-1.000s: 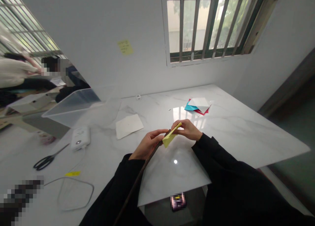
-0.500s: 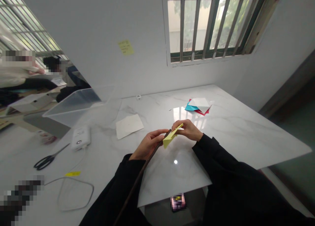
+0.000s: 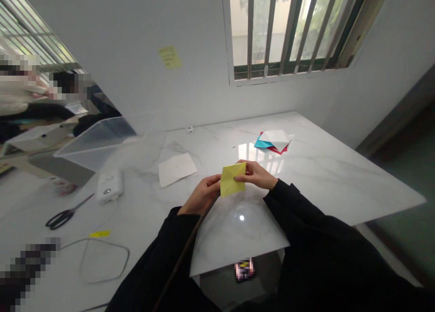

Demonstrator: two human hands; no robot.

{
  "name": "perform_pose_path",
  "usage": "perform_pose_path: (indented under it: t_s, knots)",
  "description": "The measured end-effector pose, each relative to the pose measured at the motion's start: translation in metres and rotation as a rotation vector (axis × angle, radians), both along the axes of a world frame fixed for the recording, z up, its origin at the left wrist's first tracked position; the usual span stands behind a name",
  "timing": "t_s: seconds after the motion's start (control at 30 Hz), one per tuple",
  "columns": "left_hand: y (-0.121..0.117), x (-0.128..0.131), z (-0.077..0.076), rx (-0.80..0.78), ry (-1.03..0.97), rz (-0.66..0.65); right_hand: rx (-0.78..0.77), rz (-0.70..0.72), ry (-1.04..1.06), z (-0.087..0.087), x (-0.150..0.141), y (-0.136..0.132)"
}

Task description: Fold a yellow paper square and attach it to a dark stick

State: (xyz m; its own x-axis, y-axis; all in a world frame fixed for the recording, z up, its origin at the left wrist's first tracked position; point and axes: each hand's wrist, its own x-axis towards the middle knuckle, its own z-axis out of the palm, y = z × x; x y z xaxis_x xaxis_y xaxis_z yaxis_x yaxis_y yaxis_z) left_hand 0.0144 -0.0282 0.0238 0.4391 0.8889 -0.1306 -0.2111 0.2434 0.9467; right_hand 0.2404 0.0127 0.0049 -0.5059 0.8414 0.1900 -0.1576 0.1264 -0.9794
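Above the table's front part, a folded square of yellow paper (image 3: 231, 180) is held up between both hands, its broad face toward me. My left hand (image 3: 203, 195) pinches its left edge, the thumb at the near side and the fingers partly behind it. On the right edge my right hand (image 3: 260, 175) grips it, thumb laid over the front face and fingers behind, mostly hidden. A thin brown cord or strap (image 3: 195, 228) runs down along my left wrist and sleeve.
Coloured papers (image 3: 272, 141) lie at the back right, a cream sheet (image 3: 177, 169) left of the hands. Further left are scissors (image 3: 64, 217), a white power bank (image 3: 110, 185), a cable (image 3: 127, 253) and a clear plastic bin (image 3: 91, 142). Two people sit beyond the wall.
The yellow paper has turned from a slanted, nearly edge-on pose to show its flat face. My right thumb now rests on its front. The view has tilted slightly down.
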Motion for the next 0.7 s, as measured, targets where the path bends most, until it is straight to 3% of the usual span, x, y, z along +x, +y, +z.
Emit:
perform_pose_path:
  t_s: [0.4, 0.7]
  knots:
    - [0.004, 0.001, -0.004, -0.005, -0.018, 0.008, -0.199, 0.052, 0.082, -0.017, -0.01, 0.005]
    - [0.016, -0.008, -0.011, -0.03, 0.062, 0.11, -0.325, -0.094, 0.138, -0.024, 0.006, 0.027]
